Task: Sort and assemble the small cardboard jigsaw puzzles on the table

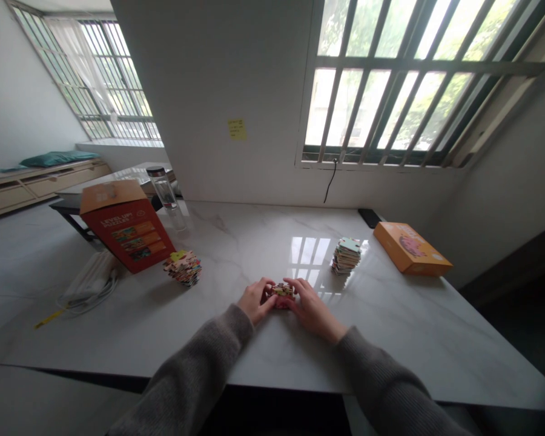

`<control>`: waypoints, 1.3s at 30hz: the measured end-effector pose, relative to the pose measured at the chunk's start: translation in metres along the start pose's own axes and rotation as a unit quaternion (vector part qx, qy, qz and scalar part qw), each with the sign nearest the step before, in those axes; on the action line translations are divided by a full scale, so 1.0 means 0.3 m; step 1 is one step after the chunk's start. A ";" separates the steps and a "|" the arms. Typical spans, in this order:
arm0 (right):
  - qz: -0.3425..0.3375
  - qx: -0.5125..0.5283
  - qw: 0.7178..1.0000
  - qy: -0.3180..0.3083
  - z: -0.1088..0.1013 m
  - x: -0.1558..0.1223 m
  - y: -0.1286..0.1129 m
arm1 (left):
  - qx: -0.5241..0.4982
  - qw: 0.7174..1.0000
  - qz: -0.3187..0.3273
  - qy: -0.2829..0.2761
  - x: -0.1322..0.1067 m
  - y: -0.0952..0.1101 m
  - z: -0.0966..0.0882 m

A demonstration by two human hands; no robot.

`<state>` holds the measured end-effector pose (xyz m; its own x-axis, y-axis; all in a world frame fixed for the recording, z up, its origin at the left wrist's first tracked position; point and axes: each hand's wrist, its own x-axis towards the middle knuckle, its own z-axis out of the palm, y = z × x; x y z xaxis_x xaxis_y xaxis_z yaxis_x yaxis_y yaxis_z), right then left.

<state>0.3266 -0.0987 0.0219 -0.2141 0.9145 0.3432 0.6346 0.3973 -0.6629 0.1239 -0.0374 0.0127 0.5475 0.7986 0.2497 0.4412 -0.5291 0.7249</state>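
Near the front middle of the table, a small stack of puzzle pieces (282,297) sits between my two hands. My left hand (257,300) grips its left side, fingers curved around the far edge and thumb at the near side. On the opposite side, my right hand (311,307) holds the stack the same way. The top pieces show pink and yellow-green; fingers partly hide the sides. A taller stack of puzzle pieces (346,257) stands beyond my right hand, pale green on top. Another, uneven stack of puzzle pieces (183,267) stands to the left.
A red puzzle box (131,233) stands at the left, with a white power strip and cable (95,278) beside it. Behind is a glass bottle (163,189). An orange box (411,248) and a black phone-like object (369,218) lie on the marble-patterned table (254,236) at the right.
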 end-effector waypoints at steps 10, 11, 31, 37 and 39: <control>-0.049 -0.080 0.992 -0.081 -0.038 0.027 0.055 | 0.072 0.994 0.063 -0.044 0.026 -0.063 -0.040; -0.051 -0.085 0.991 -0.086 -0.041 0.031 0.055 | 0.082 0.992 0.074 -0.055 0.024 -0.070 -0.044; -0.096 -0.190 0.968 -0.137 -0.029 0.116 0.041 | 0.186 0.969 0.138 -0.084 0.093 -0.053 -0.029; -0.080 -0.122 0.981 -0.129 -0.039 0.100 0.059 | 0.186 0.967 0.156 -0.082 0.085 -0.058 -0.022; -0.072 -0.076 0.987 -0.123 -0.044 0.095 0.056 | 0.186 0.966 0.159 -0.084 0.084 -0.060 -0.022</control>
<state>0.3410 -0.0671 0.0293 -0.4729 0.8471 0.2422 0.6838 0.5263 -0.5054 0.1252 -0.0060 0.0102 0.7915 0.5372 0.2913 0.4396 -0.8316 0.3394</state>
